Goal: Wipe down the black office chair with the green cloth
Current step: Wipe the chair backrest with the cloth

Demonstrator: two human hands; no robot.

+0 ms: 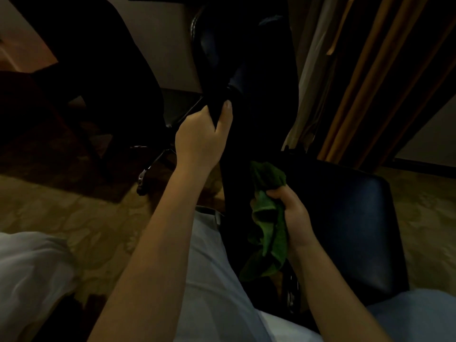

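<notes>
Hands (201,137) (293,218) around chair (345,218) and cloth (270,230)

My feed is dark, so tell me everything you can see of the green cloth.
The cloth is green, soft and fuzzy-looking, crumpled into a bunch. The right hand grips its middle; one end sticks up above the fist, the longer end hangs below. It lies by the chair seat, apparently touching it.

The office chair (345,218) fills the centre and right, its backrest (259,95) rising left of the seat. The left hand (199,139) grips the backrest's left edge; below it the right hand (293,215) holds the cloth (269,233) (at the join of backrest and seat). A second chair (111,82) stands behind left, curtains (370,82) behind right.
</notes>
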